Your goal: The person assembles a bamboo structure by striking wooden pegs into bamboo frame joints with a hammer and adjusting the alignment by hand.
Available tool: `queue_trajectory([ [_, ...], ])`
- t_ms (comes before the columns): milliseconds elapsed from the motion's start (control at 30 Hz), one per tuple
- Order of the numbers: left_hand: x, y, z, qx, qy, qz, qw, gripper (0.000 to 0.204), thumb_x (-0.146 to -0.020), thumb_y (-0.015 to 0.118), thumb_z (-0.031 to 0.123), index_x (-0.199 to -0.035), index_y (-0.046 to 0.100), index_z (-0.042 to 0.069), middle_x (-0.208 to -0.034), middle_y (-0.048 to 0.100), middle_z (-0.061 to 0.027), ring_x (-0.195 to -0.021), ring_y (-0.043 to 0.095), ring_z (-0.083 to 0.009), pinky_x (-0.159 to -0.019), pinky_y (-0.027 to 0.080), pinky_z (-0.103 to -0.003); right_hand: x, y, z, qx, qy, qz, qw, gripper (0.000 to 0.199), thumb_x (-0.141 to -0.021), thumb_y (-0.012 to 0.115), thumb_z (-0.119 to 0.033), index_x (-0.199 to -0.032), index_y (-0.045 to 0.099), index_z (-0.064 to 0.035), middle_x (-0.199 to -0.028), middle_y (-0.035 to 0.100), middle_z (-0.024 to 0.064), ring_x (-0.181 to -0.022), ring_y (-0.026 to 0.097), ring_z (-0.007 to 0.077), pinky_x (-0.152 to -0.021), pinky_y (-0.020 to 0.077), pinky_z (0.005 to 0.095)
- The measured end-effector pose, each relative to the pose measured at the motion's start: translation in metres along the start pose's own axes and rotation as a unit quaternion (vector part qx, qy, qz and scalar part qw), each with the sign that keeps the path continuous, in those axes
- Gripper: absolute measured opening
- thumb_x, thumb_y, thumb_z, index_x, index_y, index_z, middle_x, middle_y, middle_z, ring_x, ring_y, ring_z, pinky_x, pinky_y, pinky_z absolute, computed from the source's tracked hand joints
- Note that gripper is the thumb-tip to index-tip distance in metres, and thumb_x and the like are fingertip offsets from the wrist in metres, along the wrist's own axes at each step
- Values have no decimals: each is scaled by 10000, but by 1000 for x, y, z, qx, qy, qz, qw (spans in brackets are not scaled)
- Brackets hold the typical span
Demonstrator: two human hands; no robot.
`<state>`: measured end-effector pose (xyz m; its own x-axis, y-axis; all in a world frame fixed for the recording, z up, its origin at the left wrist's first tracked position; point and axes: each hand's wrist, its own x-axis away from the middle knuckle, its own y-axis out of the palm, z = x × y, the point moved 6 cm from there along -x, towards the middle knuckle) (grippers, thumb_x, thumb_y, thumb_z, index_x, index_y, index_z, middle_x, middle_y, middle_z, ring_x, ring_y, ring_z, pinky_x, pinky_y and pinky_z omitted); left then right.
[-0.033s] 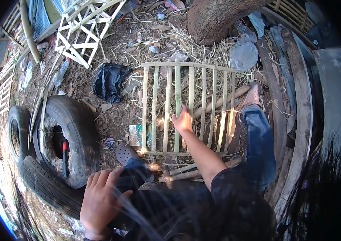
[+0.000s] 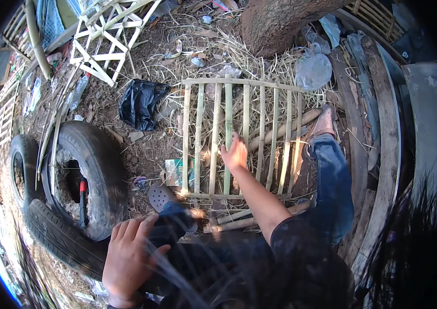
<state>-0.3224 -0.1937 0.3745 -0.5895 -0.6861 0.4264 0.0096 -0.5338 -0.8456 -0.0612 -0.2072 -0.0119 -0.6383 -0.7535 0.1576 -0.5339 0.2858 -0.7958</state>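
Observation:
A flat frame of pale bamboo slats lies on the ground before me, its upright slats joined to a crosspiece at the far and near ends. My right hand reaches to the middle of it, with thumb and fingers on either side of a greener bamboo slat. The fingertips are partly hidden, but the hand appears closed around that slat. At the lower left, my left hand rests over my bent leg, holding nothing, with fingers stretched and thumb apart.
Old tyres lie at the left, a red-and-black handled tool standing in one. A black plastic bag and straw surround the frame. Beyond are a tree trunk and a bamboo lattice. Wooden planks run along the right.

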Motion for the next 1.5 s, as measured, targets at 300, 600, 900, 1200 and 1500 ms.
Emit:
queue_trajectory([
  [300, 2, -2, -4, 10, 42, 8, 999, 652, -692, 801, 246, -1257, 540, 55, -1067, 601, -126, -1006, 574, -328, -936, 442, -430, 21, 54, -19, -17, 75, -161, 984, 709, -834, 700, -267, -1359, 330, 32, -1159, 617, 279, -1066, 614, 428, -951, 483, 459],
  [600, 3, -2, -8, 12, 33, -7, 999, 643, -705, 786, 260, -1262, 539, 56, -1082, 601, -119, -1028, 563, -317, -947, 437, -423, 20, 57, -15, -21, 116, -217, 969, 584, -857, 674, -240, -1336, 421, -19, -1240, 593, 230, -1140, 589, 378, -974, 467, 441],
  [900, 3, -1, -9, 23, 47, -21, 998, 610, -735, 757, 292, -1257, 544, 58, -1068, 604, -109, -1022, 570, -304, -958, 431, -423, 22, 56, -12, -13, 117, -231, 966, 656, -835, 709, -287, -1357, 408, -28, -1292, 562, 216, -1181, 566, 355, -990, 456, 426],
  [1200, 13, -1, -24, 12, 43, -11, 999, 620, -741, 761, 308, -1267, 542, 64, -1089, 608, -115, -1027, 574, -299, -957, 432, -423, 27, 62, -48, -77, -39, -139, 987, 489, -827, 656, -180, -1228, 390, -94, -1133, 528, 195, -982, 603, 394, -847, 504, 479],
  [1500, 30, 11, -45, 44, 5, -36, 998, 710, -668, 821, 253, -1289, 529, 70, -1134, 577, -126, -1065, 542, -320, -944, 437, -436, 22, 121, -42, -215, 226, -260, 914, 596, -816, 626, -190, -1307, 366, 27, -745, 670, 135, -541, 663, 240, -533, 558, 352],
])
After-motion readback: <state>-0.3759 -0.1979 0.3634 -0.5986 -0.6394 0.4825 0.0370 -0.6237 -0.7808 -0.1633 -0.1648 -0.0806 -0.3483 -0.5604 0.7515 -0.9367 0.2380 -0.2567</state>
